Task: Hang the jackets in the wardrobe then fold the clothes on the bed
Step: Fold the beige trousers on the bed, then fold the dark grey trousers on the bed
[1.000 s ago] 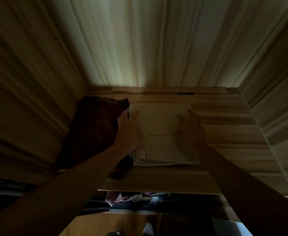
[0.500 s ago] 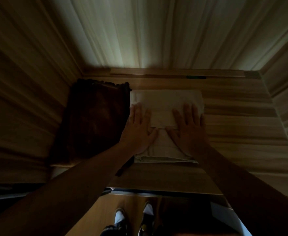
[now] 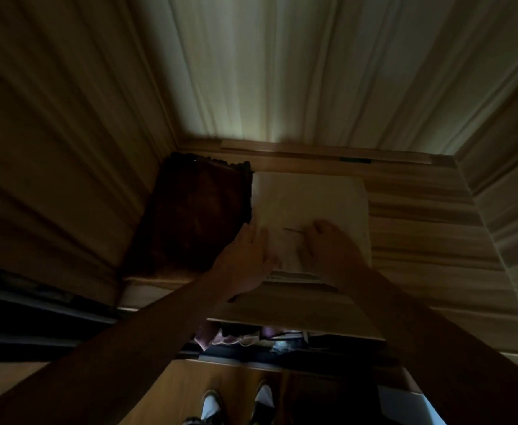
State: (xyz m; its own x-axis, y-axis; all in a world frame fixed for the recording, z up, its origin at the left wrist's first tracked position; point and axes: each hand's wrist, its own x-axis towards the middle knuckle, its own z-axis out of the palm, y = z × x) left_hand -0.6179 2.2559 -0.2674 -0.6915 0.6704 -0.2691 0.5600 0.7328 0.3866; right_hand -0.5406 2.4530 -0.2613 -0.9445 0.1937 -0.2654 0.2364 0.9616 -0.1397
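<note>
Writing or labels: none readable, too dark. My left hand lies flat and open on the folded cream garment, my right hand curled with fingertips pressing it, gripping nothing; both have slid back toward its near edge since half a second ago. Garment sits on the wardrobe shelf, touching the dark folded cloth on its left.

Your left hand and right hand cover the near part of the folded cream cloth. Your shoes are cut off by the bottom edge. The garments under the shelf are too dark to identify.
</note>
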